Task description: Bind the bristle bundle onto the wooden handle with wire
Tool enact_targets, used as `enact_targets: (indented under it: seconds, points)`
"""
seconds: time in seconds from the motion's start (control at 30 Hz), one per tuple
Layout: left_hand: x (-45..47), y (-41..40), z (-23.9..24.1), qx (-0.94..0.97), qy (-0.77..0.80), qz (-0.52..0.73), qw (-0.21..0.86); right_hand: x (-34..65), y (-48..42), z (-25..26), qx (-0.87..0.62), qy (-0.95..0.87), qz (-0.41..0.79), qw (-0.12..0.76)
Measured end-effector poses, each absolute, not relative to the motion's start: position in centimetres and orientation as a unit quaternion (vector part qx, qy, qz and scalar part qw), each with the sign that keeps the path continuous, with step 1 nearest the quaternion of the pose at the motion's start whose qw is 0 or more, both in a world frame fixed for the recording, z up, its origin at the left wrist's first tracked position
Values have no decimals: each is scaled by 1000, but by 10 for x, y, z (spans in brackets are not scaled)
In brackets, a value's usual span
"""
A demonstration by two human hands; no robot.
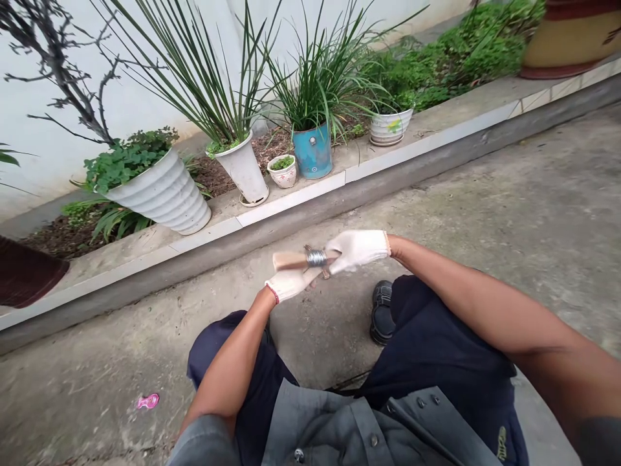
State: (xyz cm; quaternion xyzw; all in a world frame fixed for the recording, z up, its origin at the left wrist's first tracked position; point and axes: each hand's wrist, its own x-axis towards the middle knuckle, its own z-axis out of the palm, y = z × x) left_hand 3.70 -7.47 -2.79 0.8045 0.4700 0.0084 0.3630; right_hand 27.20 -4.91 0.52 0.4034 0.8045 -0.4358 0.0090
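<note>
From afar I logged one wooden piece [290,261] wound with wire [317,258], near centre; left hand [290,285], seven o'clock, beneath it, how tightly closed I could not tell; right hand [359,250], three o'clock, blurred, closed around its end; blue pot [312,155], twelve o'clock; pink object [148,401], eight o'clock.

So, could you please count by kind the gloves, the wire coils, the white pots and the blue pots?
Left glove, right glove: 2
Wire coil: 1
Large pot, tall pot, small pot, low pot, all mainly white: 4
Blue pot: 1
Total: 8
</note>
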Motion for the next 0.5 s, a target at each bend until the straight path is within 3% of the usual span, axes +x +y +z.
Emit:
enact_targets:
  seconds: [0.07, 0.17, 0.33, 0.5]
  points:
    - [38, -76, -31, 805, 472, 15, 358, 266, -43, 7, 483, 788, -378, -48]
    - [38, -73, -34, 812, 484, -6, 327, 260, -33, 0, 572, 783, -239, -51]
    - [33, -70, -36, 820, 494, -74, 281, 249, -30, -19, 613, 785, -75, 39]
    - [25, -71, -29, 824, 488, -71, 278, 236, -46, -33, 586, 790, -63, 170]
